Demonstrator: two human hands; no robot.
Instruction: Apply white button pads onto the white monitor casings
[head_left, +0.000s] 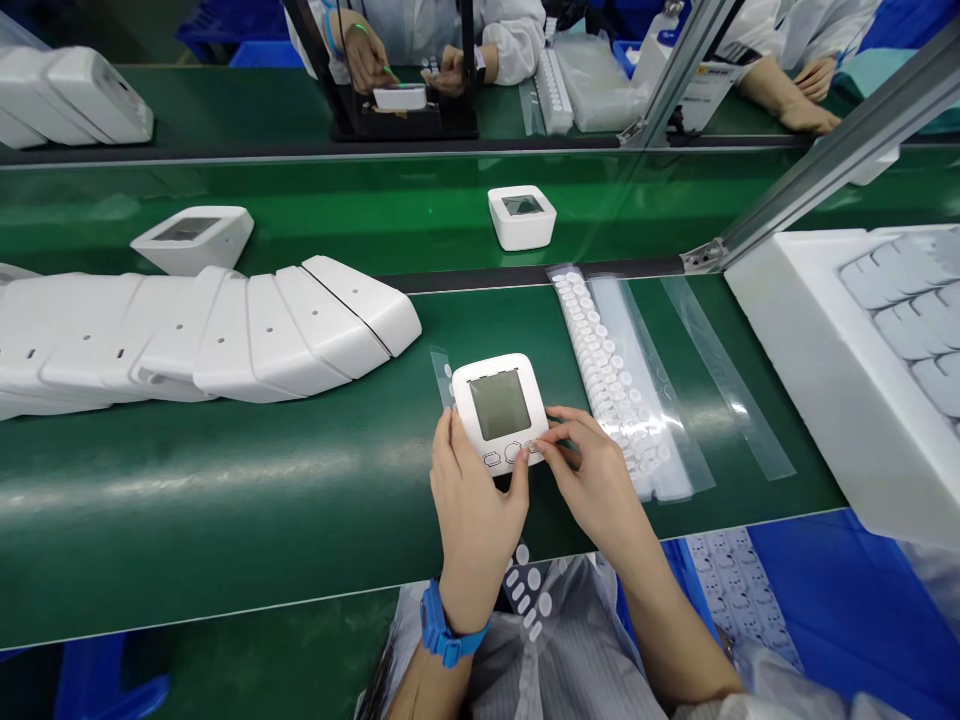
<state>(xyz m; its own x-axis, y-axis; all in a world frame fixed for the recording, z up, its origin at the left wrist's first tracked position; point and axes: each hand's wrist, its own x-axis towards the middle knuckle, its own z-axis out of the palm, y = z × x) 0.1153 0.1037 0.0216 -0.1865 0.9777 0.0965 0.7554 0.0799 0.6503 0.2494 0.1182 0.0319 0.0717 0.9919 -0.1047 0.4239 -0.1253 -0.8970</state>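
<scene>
Steadiness seemed key, left hand [474, 505] gripping the white LCD monitor [499, 405] from seven o'clock, right hand [592, 478] pinching narrowly at five o'clock.

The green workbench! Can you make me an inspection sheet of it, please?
Surface: green workbench, shiny glare on it.
Job's things: white display device, face up; strips of white stickers to its right.
Clutter: row of white housings at left; clear plastic strip at right.
Hands: left hand holds the device's left side; right hand touches its lower-right corner.
Cables: nothing seen.
Surroundings: white foam box at far right; co-workers' hands across from here.
</scene>
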